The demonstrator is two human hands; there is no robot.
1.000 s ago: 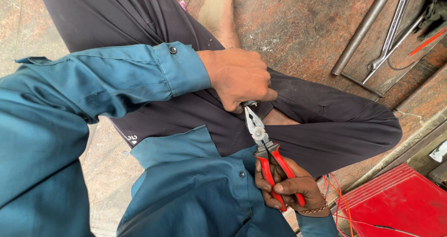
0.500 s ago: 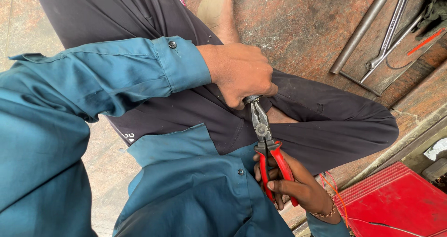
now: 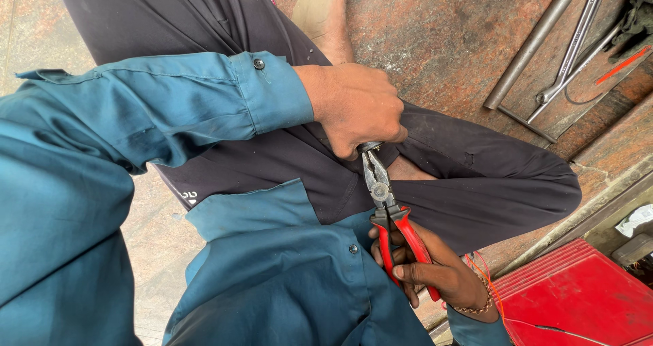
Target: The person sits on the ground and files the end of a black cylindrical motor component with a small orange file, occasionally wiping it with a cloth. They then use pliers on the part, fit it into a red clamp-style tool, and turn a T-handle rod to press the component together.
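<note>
head view: pliers (image 3: 388,210) near-vertical, nose up toward left hand (image 3: 357,108).

Red-handled pliers (image 3: 398,240), teal sleeve (image 3: 170,108) (black trousers (image 3: 476,183)).

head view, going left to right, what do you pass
teal sleeve → left hand → pliers → right hand → metal rod → red box
</note>
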